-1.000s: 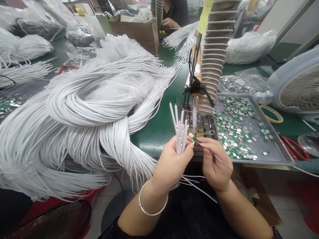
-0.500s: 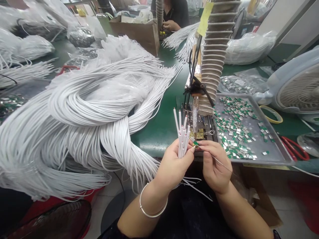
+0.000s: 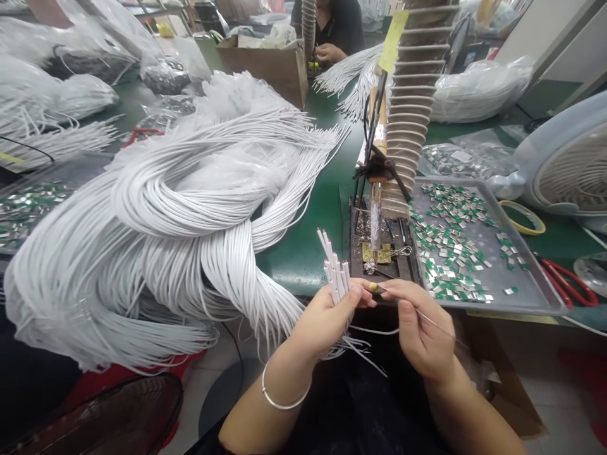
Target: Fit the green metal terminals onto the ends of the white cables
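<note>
My left hand (image 3: 327,319) is closed around a bunch of white cables (image 3: 336,272), their stripped ends pointing up. A small yellow piece (image 3: 374,287) shows at its fingertips; whether it is worn or held I cannot tell. My right hand (image 3: 424,322), fingers pinched, grips a thin silvery solder wire (image 3: 439,325) trailing to the right. The fingertips of both hands are close together at the table edge. Just beyond them a soldering iron (image 3: 376,215) hangs tip down over a dark holder tray (image 3: 356,237) with a yellow sponge (image 3: 367,251). No connector shows between my fingers.
Large coils of white cable (image 3: 190,208) cover the left side. A grey tray (image 3: 515,268) of small green-and-metal connectors (image 3: 455,246) lies right, near red-handled pliers (image 3: 564,281), a tape roll (image 3: 521,217) and a fan (image 3: 569,151). A ribbed hose (image 3: 417,107) stands behind the iron. A person (image 3: 334,38) sits opposite.
Both hands have drawn down and away from the iron's tip. The green connector seen at my fingertips is out of sight. My right hand moved right, and the cable bunch tilted left.
</note>
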Demonstrator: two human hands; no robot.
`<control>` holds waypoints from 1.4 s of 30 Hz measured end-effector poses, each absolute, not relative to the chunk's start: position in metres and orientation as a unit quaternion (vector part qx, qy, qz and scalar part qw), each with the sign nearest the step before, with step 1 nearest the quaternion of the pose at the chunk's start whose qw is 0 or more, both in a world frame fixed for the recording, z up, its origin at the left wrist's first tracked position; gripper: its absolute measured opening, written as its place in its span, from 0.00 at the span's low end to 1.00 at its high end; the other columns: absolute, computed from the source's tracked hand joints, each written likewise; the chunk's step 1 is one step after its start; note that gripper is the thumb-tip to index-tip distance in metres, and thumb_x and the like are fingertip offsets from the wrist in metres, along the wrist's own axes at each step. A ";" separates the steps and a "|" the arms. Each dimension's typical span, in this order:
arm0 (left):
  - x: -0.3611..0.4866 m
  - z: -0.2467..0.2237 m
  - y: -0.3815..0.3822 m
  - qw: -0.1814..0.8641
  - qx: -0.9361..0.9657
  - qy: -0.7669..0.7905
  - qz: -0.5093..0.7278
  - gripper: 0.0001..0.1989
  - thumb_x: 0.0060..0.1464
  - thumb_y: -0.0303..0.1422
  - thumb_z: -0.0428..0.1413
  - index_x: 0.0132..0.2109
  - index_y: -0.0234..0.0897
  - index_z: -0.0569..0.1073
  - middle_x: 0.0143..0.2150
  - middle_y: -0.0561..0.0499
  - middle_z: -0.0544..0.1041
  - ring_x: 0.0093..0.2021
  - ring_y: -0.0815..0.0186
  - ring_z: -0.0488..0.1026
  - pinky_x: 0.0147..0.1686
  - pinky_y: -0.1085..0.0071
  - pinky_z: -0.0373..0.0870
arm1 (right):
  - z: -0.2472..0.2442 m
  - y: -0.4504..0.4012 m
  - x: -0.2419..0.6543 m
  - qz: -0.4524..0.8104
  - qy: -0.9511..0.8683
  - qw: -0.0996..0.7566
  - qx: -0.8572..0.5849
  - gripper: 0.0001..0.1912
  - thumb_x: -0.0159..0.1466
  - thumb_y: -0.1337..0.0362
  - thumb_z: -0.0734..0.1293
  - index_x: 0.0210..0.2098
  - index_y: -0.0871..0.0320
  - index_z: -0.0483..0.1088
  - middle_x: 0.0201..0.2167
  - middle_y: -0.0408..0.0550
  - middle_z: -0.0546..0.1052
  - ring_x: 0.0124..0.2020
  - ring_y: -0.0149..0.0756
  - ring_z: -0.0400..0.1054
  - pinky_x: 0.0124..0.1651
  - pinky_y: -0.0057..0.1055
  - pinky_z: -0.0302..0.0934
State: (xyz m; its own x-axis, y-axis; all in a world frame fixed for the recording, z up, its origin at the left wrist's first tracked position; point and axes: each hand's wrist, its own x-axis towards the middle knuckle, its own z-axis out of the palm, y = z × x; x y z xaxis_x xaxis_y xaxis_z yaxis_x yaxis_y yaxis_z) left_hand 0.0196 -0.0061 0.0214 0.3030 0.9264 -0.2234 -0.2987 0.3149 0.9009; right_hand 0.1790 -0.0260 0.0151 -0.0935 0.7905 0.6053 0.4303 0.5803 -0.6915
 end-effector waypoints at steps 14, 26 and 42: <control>0.022 0.023 -0.003 0.787 0.177 0.361 0.469 0.12 0.46 0.38 0.61 0.30 0.34 0.70 0.19 0.58 0.62 0.19 0.74 0.59 0.19 0.75 0.61 | -0.012 -0.042 0.140 0.227 -0.753 0.433 -0.440 0.07 0.63 0.68 0.61 0.42 0.56 0.62 0.31 0.45 0.67 0.27 0.29 0.63 0.29 0.28 0.66; 0.009 0.010 -0.006 0.804 0.237 0.245 0.487 0.10 0.41 0.25 0.64 0.33 0.34 0.72 0.35 0.53 0.65 0.29 0.75 0.64 0.29 0.77 0.64 | -0.018 -0.042 0.137 0.217 -0.735 0.451 -0.457 0.10 0.63 0.70 0.60 0.45 0.57 0.63 0.35 0.49 0.70 0.34 0.33 0.68 0.35 0.32 0.69; 0.015 0.012 -0.007 0.723 0.293 0.351 0.517 0.11 0.45 0.34 0.64 0.32 0.33 0.71 0.23 0.56 0.66 0.21 0.76 0.58 0.25 0.74 0.56 | 0.010 -0.040 0.165 0.161 -0.744 0.466 -0.451 0.09 0.62 0.73 0.60 0.41 0.57 0.66 0.33 0.48 0.74 0.35 0.34 0.70 0.38 0.31 0.68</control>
State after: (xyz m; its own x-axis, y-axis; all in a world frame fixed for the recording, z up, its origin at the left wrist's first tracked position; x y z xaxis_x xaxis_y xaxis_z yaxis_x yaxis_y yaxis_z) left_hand 0.0145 -0.0071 0.0123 0.2176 0.9544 -0.2046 -0.5423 0.2925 0.7876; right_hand 0.1646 -0.0396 0.0099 -0.1591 0.8212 0.5481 0.5211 0.5414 -0.6598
